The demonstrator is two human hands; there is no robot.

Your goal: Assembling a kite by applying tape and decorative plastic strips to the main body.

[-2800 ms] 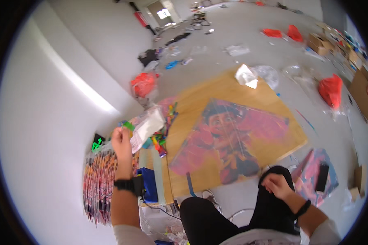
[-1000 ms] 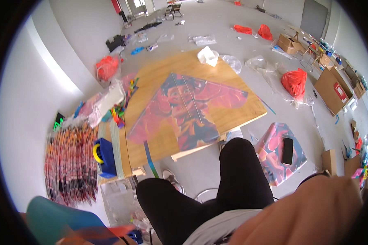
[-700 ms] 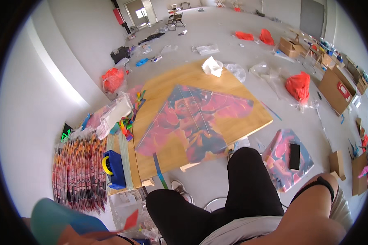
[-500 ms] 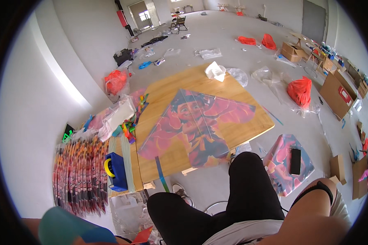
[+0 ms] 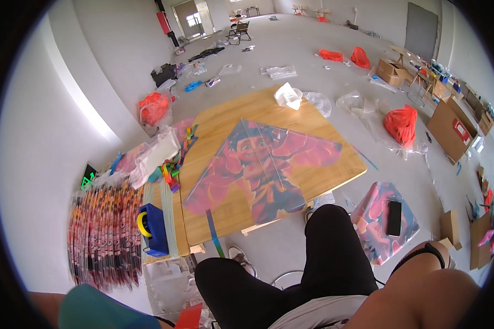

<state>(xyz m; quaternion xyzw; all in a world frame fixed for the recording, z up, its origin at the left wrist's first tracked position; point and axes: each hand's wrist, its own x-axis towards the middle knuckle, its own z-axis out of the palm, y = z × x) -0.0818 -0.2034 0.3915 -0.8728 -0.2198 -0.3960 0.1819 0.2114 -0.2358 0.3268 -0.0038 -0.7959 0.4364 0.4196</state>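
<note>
A kite (image 5: 263, 159) with a printed cartoon figure and pink-red wings lies spread on the wooden table (image 5: 335, 129), thin rods across it. A dark blue-green ribbon (image 5: 214, 233) hangs from its lower left over the table's near edge. Neither of my hands shows. My right arm (image 5: 422, 290) is bent at the lower right, its hand outside the picture. At the lower left, a blurred teal shape (image 5: 101, 310) covers part of my left arm (image 5: 45, 304). A red piece (image 5: 189, 317) shows beside it at the bottom edge; what holds it is hidden.
Left of the table stand a blue tape dispenser (image 5: 155, 230), stacked packaged kites (image 5: 104, 236) and colourful ribbons (image 5: 172, 172). A phone (image 5: 394, 218) rests on a kite-print-covered seat (image 5: 370, 225) at right. White crumpled plastic (image 5: 288, 96) sits on the far edge. Boxes (image 5: 452, 129) and red bags (image 5: 400, 125) lie beyond.
The view has shifted slightly. The teal shape has moved a little right and down, and the red piece shows more upright. My right arm bulges further into the lower right. The kite stays put.
</note>
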